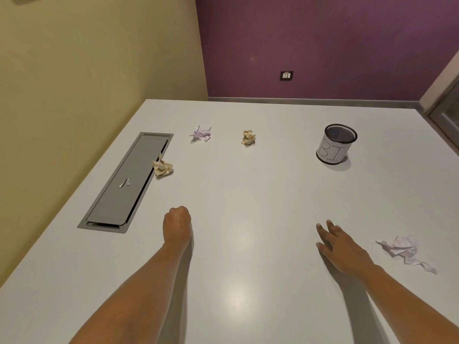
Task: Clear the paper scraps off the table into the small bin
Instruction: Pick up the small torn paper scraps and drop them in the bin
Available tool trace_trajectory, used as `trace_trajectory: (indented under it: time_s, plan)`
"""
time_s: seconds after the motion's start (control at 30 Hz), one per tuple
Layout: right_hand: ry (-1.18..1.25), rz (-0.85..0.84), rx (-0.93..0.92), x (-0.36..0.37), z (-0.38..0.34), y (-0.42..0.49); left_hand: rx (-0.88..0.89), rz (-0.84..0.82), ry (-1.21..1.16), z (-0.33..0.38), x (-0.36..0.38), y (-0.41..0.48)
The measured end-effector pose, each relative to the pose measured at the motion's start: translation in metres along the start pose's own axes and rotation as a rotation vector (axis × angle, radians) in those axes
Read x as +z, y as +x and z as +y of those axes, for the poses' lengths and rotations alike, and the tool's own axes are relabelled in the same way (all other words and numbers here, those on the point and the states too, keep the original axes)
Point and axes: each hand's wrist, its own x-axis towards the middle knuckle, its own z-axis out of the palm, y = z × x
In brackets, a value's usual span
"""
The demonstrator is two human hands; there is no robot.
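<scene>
On the white table (248,289): tan crumpled paper scrap (162,168) beside grey metal hatch (124,194); left hand (176,223), fingers fisted, nothing visible inside; small white scrap (200,133); far tan scrap (248,138); upright paper-wrapped black mesh bin (334,148); right hand (341,248), fingers spread, empty; large white crumpled scrap (402,248).

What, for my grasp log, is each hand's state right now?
Left hand: closed, fingers curled, nothing visible in it.
Right hand: open, fingers straight, holding nothing.

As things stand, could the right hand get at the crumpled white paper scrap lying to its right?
Probably yes. The right hand is open, and the crumpled white paper scrap lies close beside it on the white table, with only bare tabletop between them.
</scene>
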Motion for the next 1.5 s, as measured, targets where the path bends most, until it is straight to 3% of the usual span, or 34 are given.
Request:
trace_trajectory:
  time_s: [0.17, 0.3, 0.47, 0.7, 0.97, 1.27, 1.5]
  plan:
    - [0.011, 0.031, 0.002, -0.001, 0.0, -0.002, -0.312, -0.081, -0.329, 0.012, -0.017, 0.03]
    - [0.012, 0.124, -0.014, 0.0, -0.001, -0.007, -0.354, -0.118, -0.421, 0.026, -0.022, 0.038]
    - [0.094, 0.253, -0.022, 0.004, 0.003, -0.002, -0.084, -0.12, -0.326, 0.073, -0.012, 0.038]
    - [0.131, 0.291, -0.009, 0.0, 0.01, 0.028, 0.299, -0.081, -0.273, 0.186, 0.006, 0.048]
    - [0.111, 0.46, -0.012, 0.016, 0.022, 0.04, 0.593, -0.092, -0.198, 0.319, 0.021, 0.059]
    - [0.129, 0.549, -0.02, 0.023, 0.026, 0.048, 0.694, -0.164, -0.194, 0.427, 0.049, 0.084]
    - [0.137, 0.703, -0.1, 0.034, 0.03, 0.052, 0.587, -0.254, -0.268, 0.45, 0.072, 0.098]
